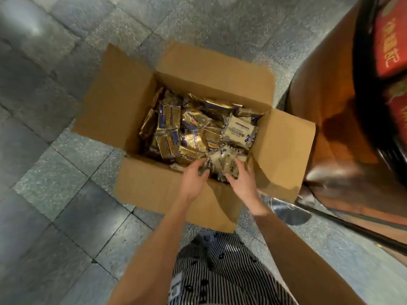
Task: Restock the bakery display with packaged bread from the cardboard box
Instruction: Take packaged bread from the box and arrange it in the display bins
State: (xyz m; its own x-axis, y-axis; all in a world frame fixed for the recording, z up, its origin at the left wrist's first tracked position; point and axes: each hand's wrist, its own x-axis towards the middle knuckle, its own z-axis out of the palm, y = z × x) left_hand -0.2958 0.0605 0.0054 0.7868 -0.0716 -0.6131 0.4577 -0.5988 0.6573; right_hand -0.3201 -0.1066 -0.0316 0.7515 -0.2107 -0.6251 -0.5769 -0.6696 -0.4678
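Note:
An open cardboard box [141, 190] stands on the tiled floor, its four flaps folded outward. Inside lie several gold and purple bread packets [171, 137] and a few pale ones [239, 130]. Both my hands reach into the near right corner of the box. My left hand [193, 177] curls its fingers round the left side of a pale packet bundle [222, 164]. On the bundle's right side my right hand [242, 179] grips it, fingers bent over the top.
A wooden display stand [326, 119] rises right beside the box, with red packaged goods [387, 40] on it at the top right. A dark metal bar [352, 230] runs along the floor at the right. Grey floor tiles [55, 106] spread to the left.

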